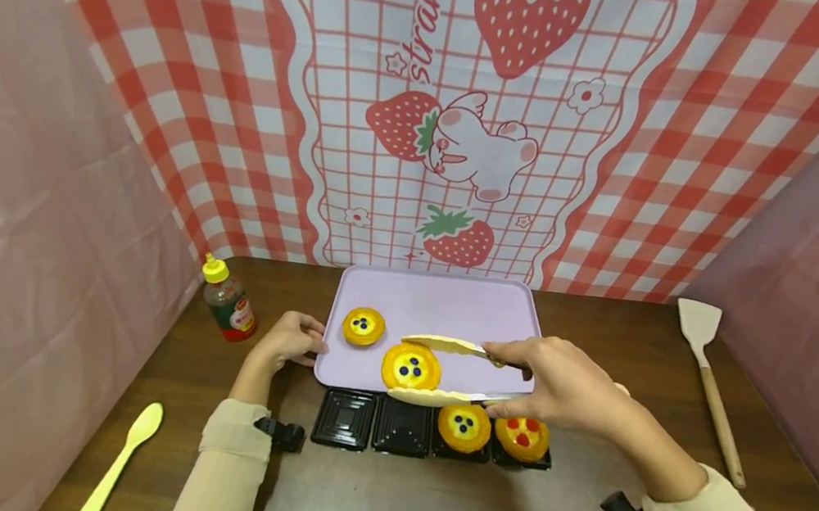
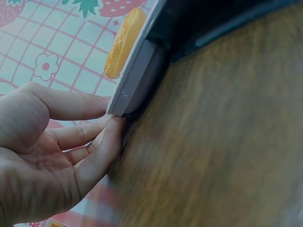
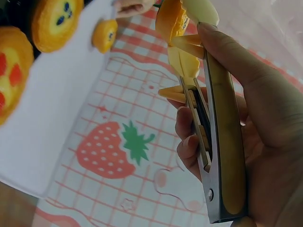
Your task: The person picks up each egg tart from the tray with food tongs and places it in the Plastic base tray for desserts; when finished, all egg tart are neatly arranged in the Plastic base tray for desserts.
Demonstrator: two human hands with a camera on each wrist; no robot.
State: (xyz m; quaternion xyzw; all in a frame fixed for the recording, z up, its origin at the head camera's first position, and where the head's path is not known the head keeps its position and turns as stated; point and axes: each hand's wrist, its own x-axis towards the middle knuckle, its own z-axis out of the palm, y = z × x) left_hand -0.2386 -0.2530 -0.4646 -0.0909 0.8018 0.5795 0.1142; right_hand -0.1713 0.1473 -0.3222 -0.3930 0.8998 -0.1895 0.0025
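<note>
My left hand [image 1: 292,338] pinches the left edge of a lilac tray [image 1: 442,301]; the left wrist view shows thumb and fingers at the tray's rim [image 2: 124,97]. My right hand [image 1: 566,386] grips a pair of tongs [image 1: 448,345] with cream tips and metal arms. Between the tips sits an egg tart [image 1: 411,367] with dark blue berries, over the tray's front part. Another berry-topped tart [image 1: 363,327] lies on the tray's left side. In front stand black plastic boxes [image 1: 344,420], two of them bearing a blue-berry tart [image 1: 463,429] and a red-topped tart [image 1: 522,440].
A squeeze bottle [image 1: 229,304] with a yellow cap stands left of the tray. Nearer on the left lies a yellow spoon [image 1: 127,450]. A wooden-handled spatula [image 1: 715,392] lies at the far right. A checked strawberry cloth [image 1: 416,190] hangs behind the table.
</note>
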